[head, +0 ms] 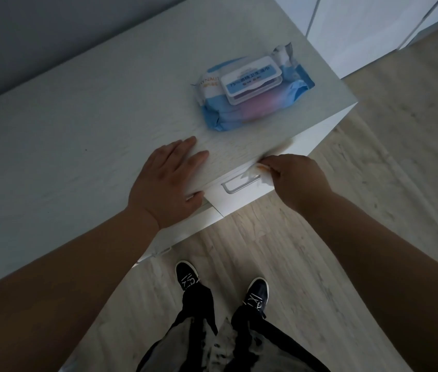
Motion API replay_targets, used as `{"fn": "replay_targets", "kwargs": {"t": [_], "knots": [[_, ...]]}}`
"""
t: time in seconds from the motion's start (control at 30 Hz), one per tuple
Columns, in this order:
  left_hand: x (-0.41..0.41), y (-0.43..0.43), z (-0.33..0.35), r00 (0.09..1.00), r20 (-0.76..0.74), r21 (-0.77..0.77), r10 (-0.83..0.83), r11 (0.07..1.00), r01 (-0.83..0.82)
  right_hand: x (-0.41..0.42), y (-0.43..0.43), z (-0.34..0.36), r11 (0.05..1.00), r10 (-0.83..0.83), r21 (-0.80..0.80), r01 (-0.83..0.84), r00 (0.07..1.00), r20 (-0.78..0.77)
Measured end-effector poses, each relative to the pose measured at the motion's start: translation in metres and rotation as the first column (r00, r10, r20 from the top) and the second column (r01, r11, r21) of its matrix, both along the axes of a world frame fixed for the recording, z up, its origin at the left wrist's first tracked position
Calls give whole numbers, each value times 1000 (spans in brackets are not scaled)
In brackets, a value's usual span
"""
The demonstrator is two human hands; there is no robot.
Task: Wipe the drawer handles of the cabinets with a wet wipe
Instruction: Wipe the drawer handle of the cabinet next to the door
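Left hand [167, 181] braced with flat fingers, the right hand [297, 181], pinching the thin white wet wipe [252, 171], should sweep the silver bar drawer handle [239, 186] end to end.

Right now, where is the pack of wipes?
In the head view the pack lies on the cabinet top, near its right end, just beyond the left hand resting on it and the right hand pinching a wipe at the handle.
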State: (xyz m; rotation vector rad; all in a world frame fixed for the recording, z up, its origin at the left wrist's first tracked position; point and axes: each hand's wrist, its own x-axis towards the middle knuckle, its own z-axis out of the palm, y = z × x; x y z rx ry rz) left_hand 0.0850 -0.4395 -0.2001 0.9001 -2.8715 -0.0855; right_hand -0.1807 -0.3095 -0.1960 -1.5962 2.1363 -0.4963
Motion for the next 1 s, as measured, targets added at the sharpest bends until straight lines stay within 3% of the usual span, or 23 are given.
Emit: {"fn": "replay_targets", "kwargs": {"t": [0.1, 0.17, 0.3, 0.53, 0.8, 0.9, 1.0], "knots": [[0, 0, 0, 1000, 15, 0, -4, 1000, 4, 5, 5, -2, 991, 69, 125, -58, 993, -93], [1, -1, 0, 1000, 20, 5, -9, 1000, 9, 4, 5, -3, 988, 55, 145, -45, 996, -64], [0, -1, 1, 999, 35, -13, -25, 1000, 25, 1, -1, -1, 996, -75, 58, 69, 991, 108], [0, -2, -1, 999, -3, -37, -46, 998, 46, 12, 17, -11, 985, -170, -8, 175, 968, 182], [-1, -4, -4, 996, -36, -82, -84, 993, 81, 12, 13, -14, 981, -121, -146, 129, 991, 64], [0, -3, -3, 998, -21, -73, -61, 996, 60, 10, 14, -21, 992, -74, -102, 72, 997, -13], [0, -4, -4, 999, -19, -58, -49, 997, 47, 9, 15, -23, 998, -54, -35, 56, 998, 37]]}}
